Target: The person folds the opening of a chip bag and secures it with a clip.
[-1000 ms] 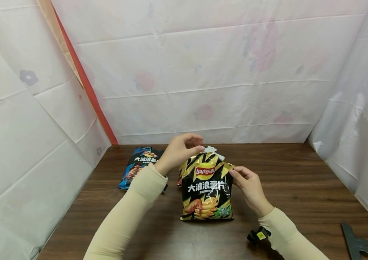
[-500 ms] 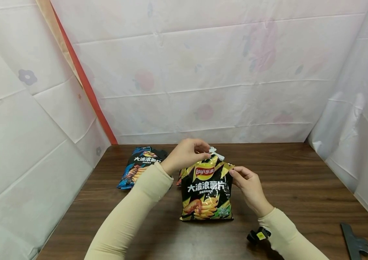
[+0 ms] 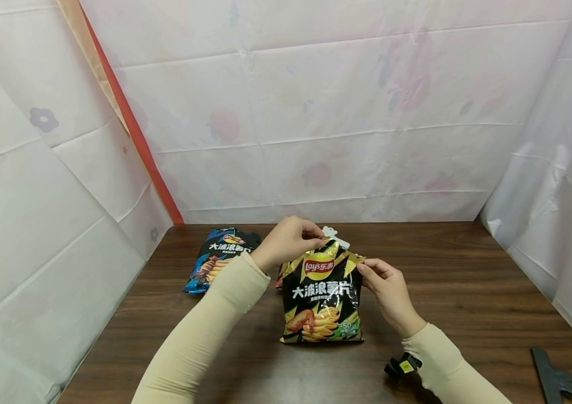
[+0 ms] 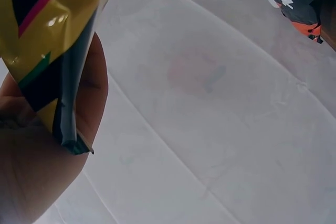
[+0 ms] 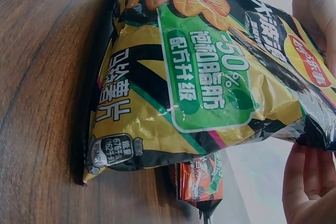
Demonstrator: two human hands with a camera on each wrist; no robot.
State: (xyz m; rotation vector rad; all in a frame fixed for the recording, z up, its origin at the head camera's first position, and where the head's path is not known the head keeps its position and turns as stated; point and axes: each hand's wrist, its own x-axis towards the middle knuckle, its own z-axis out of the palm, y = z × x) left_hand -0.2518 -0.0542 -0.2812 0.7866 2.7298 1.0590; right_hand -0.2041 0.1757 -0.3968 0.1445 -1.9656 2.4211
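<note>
A black-and-gold chip bag (image 3: 320, 292) stands upright on the table, its printed front facing me. My left hand (image 3: 288, 241) pinches its top edge near the left corner. At the top right corner, my right hand (image 3: 387, 289) holds the bag between thumb and fingers. In the left wrist view, the folded side of the bag (image 4: 42, 40) lies between the thumb and fingers. Just behind the bag's top shows a white clip (image 3: 337, 240); what it grips is hidden. An orange-red chip bag (image 5: 200, 179) is mostly covered by the black-and-gold one.
A blue chip bag (image 3: 215, 261) lies at the back left, with a black clip (image 3: 253, 240) at its upper right. A dark grey bag clip (image 3: 550, 376) lies at the table's front right. Patterned white sheets (image 3: 316, 112) stand behind the wooden table (image 3: 467, 292).
My left hand has moved a little right and down onto the bag's top edge, its fingers closing together there. The right hand and the bag have hardly moved.
</note>
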